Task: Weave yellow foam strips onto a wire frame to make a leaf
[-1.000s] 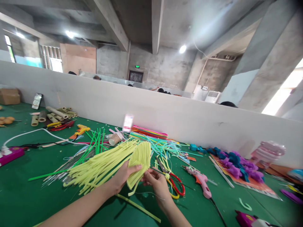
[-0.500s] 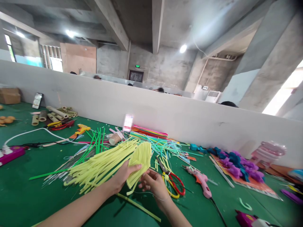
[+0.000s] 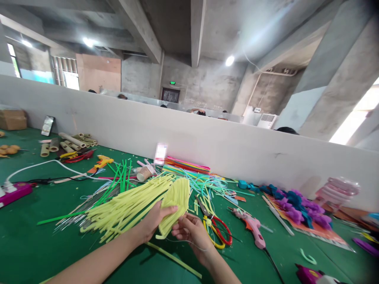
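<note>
My left hand point(image 3: 156, 221) grips a leaf-shaped piece of pale yellow pipe cleaners point(image 3: 175, 201), thumb across its front. At the piece's lower right edge, my right hand point(image 3: 192, 232) is closed in a pinch. A thin pale wire point(image 3: 189, 241) runs from beneath the piece across the right fingers; their exact hold is partly hidden. Left of the piece lies a thick bundle of yellow pipe cleaners point(image 3: 130, 205). Scissors with red and yellow handles point(image 3: 217, 232) lie just right of my right hand. One yellow strip point(image 3: 174, 259) rests on the table below.
A pink glue gun point(image 3: 251, 227) lies right, a yellow one point(image 3: 103, 161) left. Green and blue pipe cleaners point(image 3: 204, 181) are heaped behind. Purple and teal fuzzy pieces point(image 3: 296, 207) sit far right. A magenta power strip point(image 3: 16, 193) is left. A white partition point(image 3: 237, 146) borders the green table.
The loose strip ends at the bottom of the leaf-shaped piece have drawn in slightly. My right fingers have shifted a little towards the piece; my left hand stays nearly still.
</note>
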The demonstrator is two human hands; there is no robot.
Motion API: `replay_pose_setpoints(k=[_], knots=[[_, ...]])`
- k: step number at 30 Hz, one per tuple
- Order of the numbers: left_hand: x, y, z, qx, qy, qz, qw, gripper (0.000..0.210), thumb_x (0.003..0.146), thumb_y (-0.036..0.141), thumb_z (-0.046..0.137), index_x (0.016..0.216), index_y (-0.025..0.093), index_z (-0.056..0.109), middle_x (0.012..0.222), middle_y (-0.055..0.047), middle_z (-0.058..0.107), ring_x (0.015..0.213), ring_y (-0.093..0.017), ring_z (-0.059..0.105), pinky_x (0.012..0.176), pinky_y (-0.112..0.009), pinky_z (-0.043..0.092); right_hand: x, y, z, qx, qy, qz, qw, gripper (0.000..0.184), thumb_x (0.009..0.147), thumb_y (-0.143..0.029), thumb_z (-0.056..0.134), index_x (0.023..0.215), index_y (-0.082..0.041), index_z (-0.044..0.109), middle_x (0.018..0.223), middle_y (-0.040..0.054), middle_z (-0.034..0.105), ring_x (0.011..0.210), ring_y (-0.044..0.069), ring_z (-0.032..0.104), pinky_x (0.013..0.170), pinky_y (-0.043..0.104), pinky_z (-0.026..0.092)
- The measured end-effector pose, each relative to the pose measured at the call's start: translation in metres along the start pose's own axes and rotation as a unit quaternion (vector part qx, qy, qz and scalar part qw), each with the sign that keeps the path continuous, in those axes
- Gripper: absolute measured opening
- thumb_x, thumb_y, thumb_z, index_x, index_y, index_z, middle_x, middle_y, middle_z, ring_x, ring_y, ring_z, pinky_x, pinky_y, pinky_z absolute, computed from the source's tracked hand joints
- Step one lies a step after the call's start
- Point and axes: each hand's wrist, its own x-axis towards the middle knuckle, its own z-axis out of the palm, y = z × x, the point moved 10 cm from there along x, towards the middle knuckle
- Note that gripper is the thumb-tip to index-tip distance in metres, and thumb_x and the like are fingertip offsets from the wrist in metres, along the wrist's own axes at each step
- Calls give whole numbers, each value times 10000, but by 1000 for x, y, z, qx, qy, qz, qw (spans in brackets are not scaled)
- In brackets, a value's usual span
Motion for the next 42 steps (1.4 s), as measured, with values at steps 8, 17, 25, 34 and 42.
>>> replay_pose_setpoints(k=[8, 17, 25, 34, 42], knots=[[2, -4, -1, -1, -6, -7, 1000, 282, 764, 338, 678, 932, 112, 665, 691, -59, 682, 527, -142, 599, 514, -245, 482, -2, 5, 4, 66, -7, 32, 997, 293, 708, -366, 765, 769, -121, 617, 641, 45, 697, 536, 98, 653, 492, 150, 467], [4, -2, -5, 0, 12, -6, 1000, 312, 739, 343, 702, 939, 108, 660, 713, -62, 686, 539, -145, 602, 490, -237, 481, -3, 12, 2, 88, -5, 48, 995, 309, 717, -378, 765, 808, -110, 642, 698, 75, 723, 605, 130, 688, 555, 181, 506], [5, -6, -12, -31, 36, -19, 999, 329, 702, 330, 733, 945, 127, 646, 725, -54, 699, 534, -155, 621, 501, -253, 492, -4, 13, 9, 71, -40, 51, 995, 276, 728, -331, 771, 826, -116, 627, 711, 72, 718, 609, 126, 685, 552, 175, 499], [6, -5, -12, -27, 34, -10, 999, 361, 717, 355, 723, 982, 119, 654, 796, -80, 711, 604, -173, 650, 564, -274, 518, -3, 16, 8, 124, -48, 62, 989, 266, 734, -308, 772, 866, -103, 665, 697, 46, 718, 598, 107, 682, 546, 164, 513], [2, 4, -11, -30, 39, 4, 999, 384, 710, 317, 730, 1037, 130, 654, 943, -102, 725, 776, -220, 678, 691, -309, 540, -3, 18, 8, 132, -42, 62, 988, 262, 706, -316, 794, 802, -119, 651, 724, 54, 728, 615, 116, 684, 557, 180, 505]])
